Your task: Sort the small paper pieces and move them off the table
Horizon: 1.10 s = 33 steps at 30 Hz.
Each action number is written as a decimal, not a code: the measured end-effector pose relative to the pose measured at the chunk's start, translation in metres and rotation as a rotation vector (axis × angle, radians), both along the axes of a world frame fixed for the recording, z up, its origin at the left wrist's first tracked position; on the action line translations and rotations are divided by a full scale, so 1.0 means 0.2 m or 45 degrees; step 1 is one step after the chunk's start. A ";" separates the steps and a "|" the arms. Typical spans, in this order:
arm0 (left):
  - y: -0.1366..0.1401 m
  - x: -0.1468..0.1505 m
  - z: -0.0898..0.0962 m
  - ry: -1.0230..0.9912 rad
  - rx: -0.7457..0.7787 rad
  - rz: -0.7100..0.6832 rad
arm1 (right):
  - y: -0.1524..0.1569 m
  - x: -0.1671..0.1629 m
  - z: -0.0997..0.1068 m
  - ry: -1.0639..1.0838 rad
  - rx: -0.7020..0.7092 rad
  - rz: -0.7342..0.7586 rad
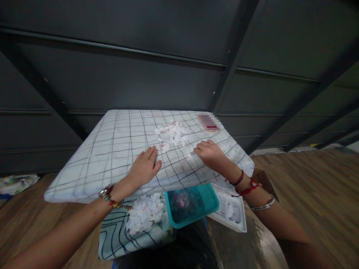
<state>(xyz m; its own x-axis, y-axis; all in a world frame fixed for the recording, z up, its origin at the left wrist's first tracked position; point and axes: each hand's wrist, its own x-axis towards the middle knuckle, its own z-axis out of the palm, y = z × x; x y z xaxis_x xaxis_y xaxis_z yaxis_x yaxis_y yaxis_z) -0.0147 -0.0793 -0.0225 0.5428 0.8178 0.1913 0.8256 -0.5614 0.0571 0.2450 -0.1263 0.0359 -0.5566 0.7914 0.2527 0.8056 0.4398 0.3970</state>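
My left hand (144, 164) lies flat on the white checked cloth (120, 149), its fingers stretched out beside a loose heap of small white paper scraps (174, 133). To the right of the heap, my right hand (209, 152) rests with fingers curled closed over the cloth; whatever is in them, if anything, is hidden. A few scraps lie near its fingertips. Below the cloth's near edge sits a teal plastic tub (211, 205) with small reddish and pale bits inside. Left of the tub, a larger pile of torn paper (146, 213) lies on a green patterned cloth (112, 239).
A phone (209, 122) in a pinkish case lies at the cloth's far right. An open white box (242, 220) with pale contents stands right of the tub on a brown surface (232, 246). Dark metal panels (146, 78) rise directly behind the cloth. Wooden flooring (316, 179) shows on both sides.
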 end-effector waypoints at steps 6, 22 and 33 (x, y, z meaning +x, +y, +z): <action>-0.01 0.00 0.00 -0.017 0.012 0.003 | 0.08 -0.15 0.02 -0.060 -0.069 0.073; 0.03 -0.25 0.00 -0.030 0.011 0.123 | -0.21 -0.57 0.00 0.097 -0.128 0.587; 0.05 -0.18 0.03 -0.030 -0.016 0.091 | 0.17 -0.31 -0.01 0.226 -0.079 -0.049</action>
